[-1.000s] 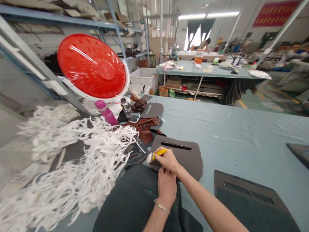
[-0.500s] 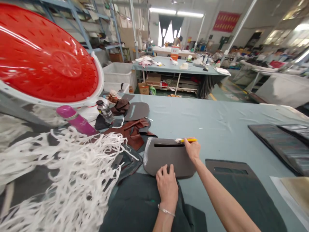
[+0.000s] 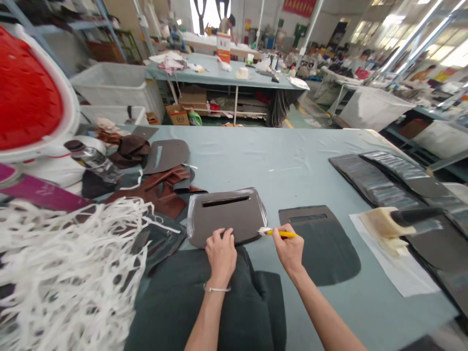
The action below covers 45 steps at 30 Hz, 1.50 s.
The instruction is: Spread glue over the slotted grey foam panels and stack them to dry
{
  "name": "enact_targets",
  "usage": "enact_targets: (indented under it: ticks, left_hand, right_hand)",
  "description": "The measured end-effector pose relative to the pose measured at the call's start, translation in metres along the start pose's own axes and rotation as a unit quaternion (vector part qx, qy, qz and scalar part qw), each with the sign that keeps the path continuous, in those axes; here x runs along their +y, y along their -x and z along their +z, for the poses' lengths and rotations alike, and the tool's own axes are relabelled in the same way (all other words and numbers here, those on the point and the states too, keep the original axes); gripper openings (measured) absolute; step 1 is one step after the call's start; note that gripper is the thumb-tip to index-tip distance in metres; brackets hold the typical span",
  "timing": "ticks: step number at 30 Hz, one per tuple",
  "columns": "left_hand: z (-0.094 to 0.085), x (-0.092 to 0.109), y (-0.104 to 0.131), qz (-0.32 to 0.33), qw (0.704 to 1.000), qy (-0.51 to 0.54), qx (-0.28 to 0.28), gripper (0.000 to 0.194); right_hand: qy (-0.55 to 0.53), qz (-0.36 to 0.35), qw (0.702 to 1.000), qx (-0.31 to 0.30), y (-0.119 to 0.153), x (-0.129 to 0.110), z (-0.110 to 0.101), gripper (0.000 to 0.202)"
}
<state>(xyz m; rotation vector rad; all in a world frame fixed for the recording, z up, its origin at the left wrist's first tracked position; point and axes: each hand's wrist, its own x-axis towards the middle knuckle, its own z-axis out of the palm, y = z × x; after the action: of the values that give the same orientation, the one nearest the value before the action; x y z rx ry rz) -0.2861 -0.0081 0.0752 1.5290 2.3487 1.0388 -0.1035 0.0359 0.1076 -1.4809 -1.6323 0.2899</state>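
Note:
A grey panel (image 3: 226,219) with rounded corners and a long slot lies on the table. Whitish wet streaks run along its left, top and right edges. My left hand (image 3: 221,251) rests on its lower edge, fingers laid out over the surface and gripping nothing. In my right hand (image 3: 289,247) is a small brush (image 3: 281,233) with a yellow handle, pinched between thumb and fingers. Its whitish tip touches or nearly touches the panel's lower right corner. Dark green material (image 3: 204,302) lies under my left forearm, and a dark slotted piece (image 3: 320,248) lies right of the panel.
White strips (image 3: 73,273) are heaped at the left, beside a purple bottle (image 3: 44,187), a clear bottle (image 3: 93,161) and brown leather scraps (image 3: 157,190). On the right, a wide black-handled brush (image 3: 395,219) rests on white paper (image 3: 405,273) near stacked dark panels (image 3: 369,178).
My right hand has brought the brush from the panel's top edge down to its lower right corner. Streaks now show along the top and right edges. The view has turned right.

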Motion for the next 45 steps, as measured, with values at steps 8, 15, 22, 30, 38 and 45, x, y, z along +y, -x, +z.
enact_targets:
  ticks: [8,15,22,30,38,45]
  left_hand:
    - [-0.055,-0.076,-0.051,-0.091,0.978,0.178,-0.051,0.037]
    - [-0.042,-0.069,-0.035,0.043,0.998,-0.02,-0.042,0.04]
    - [-0.025,-0.031,-0.015,0.052,0.973,-0.226,0.016,0.039]
    - [-0.02,-0.037,-0.016,0.058,0.971,-0.226,0.055,0.038]
    - [-0.019,-0.037,-0.015,0.051,0.97,-0.233,0.048,0.036]
    - [-0.02,-0.033,-0.017,0.058,0.968,-0.239,0.053,0.038]
  right_hand:
    - [-0.213,-0.112,0.946,-0.218,0.066,-0.091,0.081,0.014]
    - [-0.046,0.017,0.998,0.035,0.0,0.008,-0.002,0.022]
    - [-0.203,-0.087,0.969,-0.115,-0.005,-0.108,0.12,0.014]
    - [-0.045,0.0,0.998,0.05,-0.064,-0.036,0.087,0.024]
    - [-0.127,-0.149,0.974,-0.115,-0.044,-0.106,0.157,0.019]
    - [-0.028,-0.048,0.998,0.028,-0.083,-0.066,0.12,0.022]
